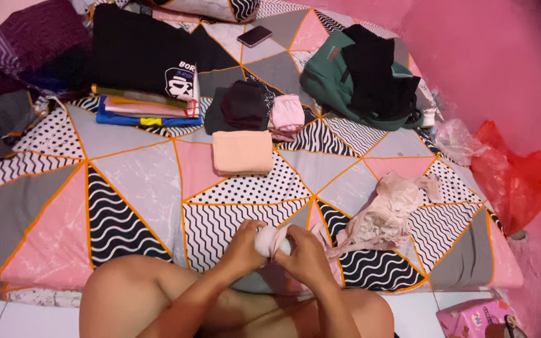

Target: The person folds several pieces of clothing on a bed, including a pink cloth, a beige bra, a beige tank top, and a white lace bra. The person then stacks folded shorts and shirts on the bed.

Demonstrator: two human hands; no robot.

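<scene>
**Roll held tight, loose end trailing**

Cloth roll (269,241), pale pink and small, sits at the near edge of the bed (126,181), squeezed between both hands; the left hand (243,245) wraps its left side with fingers curled over the top, the right hand (305,253) closes on its right side with the thumb pressed down; both are shut on it, neither spread; the roll lies directly between the palms, touching each, just above the person's knees.

Risk, as a judgement: the bundle looks only partly wound, and a pink tail of fabric runs out under the right hand toward the lace heap (386,213) just beside it; if either grip slackens, the roll would likely spring open; if the tail snags the lace, lifting could drag that heap along or off the near edge, since both lie close to the mattress rim.

Further out, a folded peach cloth (242,152) lies well apart up the bed; behind it a dark pile (244,105) and a pink pile (286,116) stand side by side; a taller stack (145,69) rests to the left, a green bag (352,78) to the right, a phone (254,35) near the far edge; a red bag (515,172) lies off the bed at right.
</scene>
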